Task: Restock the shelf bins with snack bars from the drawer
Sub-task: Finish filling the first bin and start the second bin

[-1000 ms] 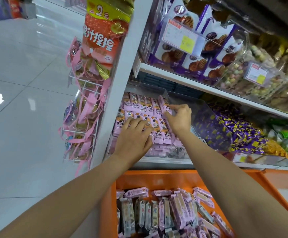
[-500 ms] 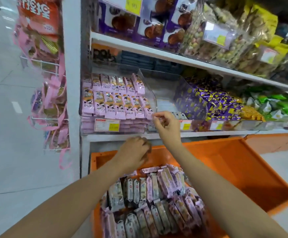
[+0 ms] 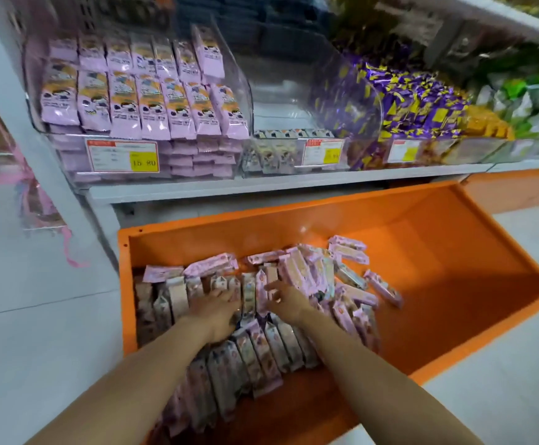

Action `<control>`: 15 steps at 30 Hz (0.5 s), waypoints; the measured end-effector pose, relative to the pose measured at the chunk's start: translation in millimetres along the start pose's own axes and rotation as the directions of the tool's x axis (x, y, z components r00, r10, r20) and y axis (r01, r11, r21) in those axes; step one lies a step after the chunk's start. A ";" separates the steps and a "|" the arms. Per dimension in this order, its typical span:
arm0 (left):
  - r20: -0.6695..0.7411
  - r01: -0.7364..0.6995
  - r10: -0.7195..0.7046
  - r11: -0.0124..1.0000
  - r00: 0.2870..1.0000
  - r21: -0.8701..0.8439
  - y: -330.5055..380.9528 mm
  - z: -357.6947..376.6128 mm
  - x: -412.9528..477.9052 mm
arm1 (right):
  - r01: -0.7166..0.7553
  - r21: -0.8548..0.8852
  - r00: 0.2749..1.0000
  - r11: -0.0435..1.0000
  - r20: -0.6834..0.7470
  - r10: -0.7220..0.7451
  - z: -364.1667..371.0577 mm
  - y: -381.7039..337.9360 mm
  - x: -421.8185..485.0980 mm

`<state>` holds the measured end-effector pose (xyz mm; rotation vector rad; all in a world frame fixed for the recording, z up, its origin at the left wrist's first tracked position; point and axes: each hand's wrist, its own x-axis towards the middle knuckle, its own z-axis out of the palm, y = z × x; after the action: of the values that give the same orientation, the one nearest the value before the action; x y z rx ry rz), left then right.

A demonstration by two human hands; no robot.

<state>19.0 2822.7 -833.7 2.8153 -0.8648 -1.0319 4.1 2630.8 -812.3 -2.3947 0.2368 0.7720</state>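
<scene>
Both of your hands are now down in the orange drawer [image 3: 293, 216], which is pulled out below the shelf. A second ago they were up at the bin, and half a second ago they were dropping past the shelf edge. That suggests one load is placed and you are probably starting to gather the next.

Your left hand [image 3: 217, 308] lies palm down on a row of upright snack bars [image 3: 261, 351]. Its fingertips are buried among the packets, so I cannot tell whether it grips any. Your right hand [image 3: 286, 299] rests just beside it, fingers spread and fairly straight, touching the bars and holding none.

The bars fill the drawer's left half in loose rows (the right half shows bare orange floor). Above, the clear left bin [image 3: 245, 101] holds neat rows of shelved bars [image 3: 139, 104] and looks close to full at the front. The middle bin [image 3: 293, 91] beside it has only a few packets at its front lip. Compared with the earlier views, the camera has tipped downwards, so the upper shelf is out of sight.
</scene>
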 end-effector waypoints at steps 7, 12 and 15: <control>0.017 0.060 -0.059 0.998 0.998 -0.016 7.3 17.7 10.7 | -0.040 -0.124 0.980 0.991 0.191 0.064 27.4 14.6 27.8; -0.023 0.080 -0.080 0.997 0.996 -0.021 10.3 18.4 8.9 | -0.035 -0.107 0.985 0.994 0.164 0.053 32.0 14.5 32.9; -0.025 0.080 -0.081 0.996 0.996 -0.047 9.0 18.3 7.2 | -0.037 -0.104 0.984 0.994 0.170 0.054 33.4 15.8 33.6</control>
<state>8.1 2814.4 -850.4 2.8401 -0.7217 -1.0067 10.3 2638.6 -861.2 -2.4051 0.1866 1.0295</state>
